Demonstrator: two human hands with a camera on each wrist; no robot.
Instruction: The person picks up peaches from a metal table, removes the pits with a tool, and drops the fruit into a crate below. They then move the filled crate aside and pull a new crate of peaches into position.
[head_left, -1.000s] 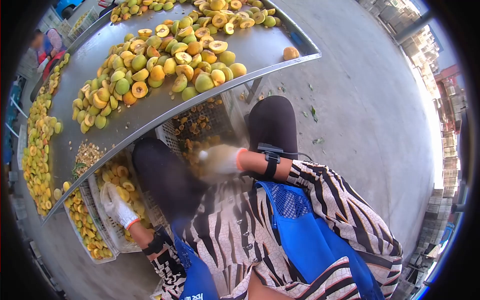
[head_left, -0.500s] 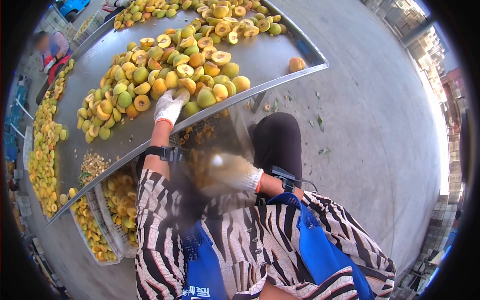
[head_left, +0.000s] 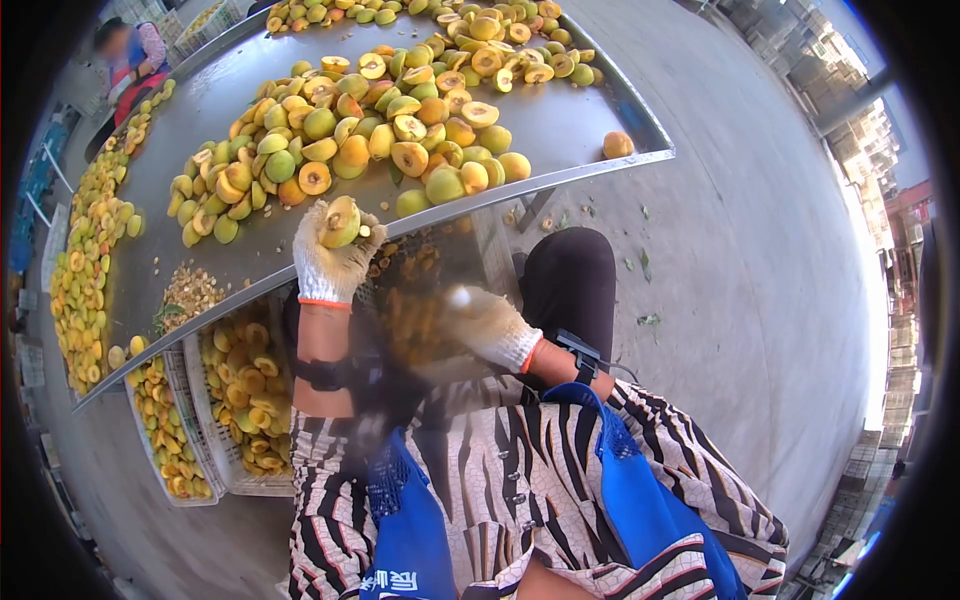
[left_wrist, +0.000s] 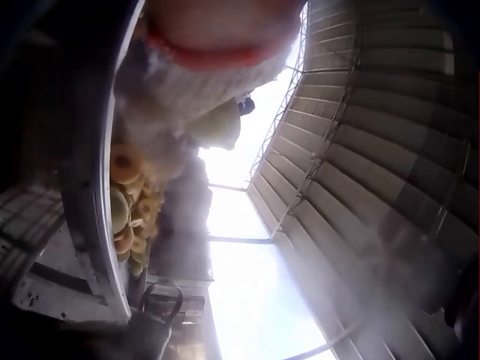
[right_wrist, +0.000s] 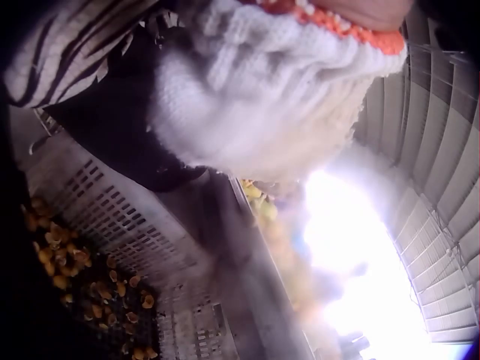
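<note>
A: Head view: the left hand (head_left: 335,255), in a white knit glove with an orange cuff, is raised just in front of the near edge of the metal bench (head_left: 570,125). Its fingers are curled around a green-yellow fruit (head_left: 341,221), which sits in the palm above the bench edge.

B: State of the right hand?

A: The right hand (head_left: 487,325), gloved the same way, is below the bench edge, near the person's lap. It is blurred in the head view; whether it is clenched or holding something cannot be determined. The right wrist view shows only the back of the right hand's glove (right_wrist: 255,112).

B: What lies on the bench?

A: A large fruit pile (head_left: 390,110), whole and halved pieces, green to orange, beyond the held fruit. A single orange fruit (head_left: 617,145) sits alone at the right corner of the bench. A long row of fruit (head_left: 90,260) runs along the far left side of the bench.

B: And below the bench?

A: White plastic crates (head_left: 235,400) holding halved fruit stand under the near edge, left of the left forearm. The right wrist view shows a perforated crate (right_wrist: 105,247) with small orange pieces inside.

B: Left wrist view?

A: The gloved left hand (left_wrist: 180,97) with the fruit (left_wrist: 217,124) against it, beside the bench rim (left_wrist: 94,187).
</note>
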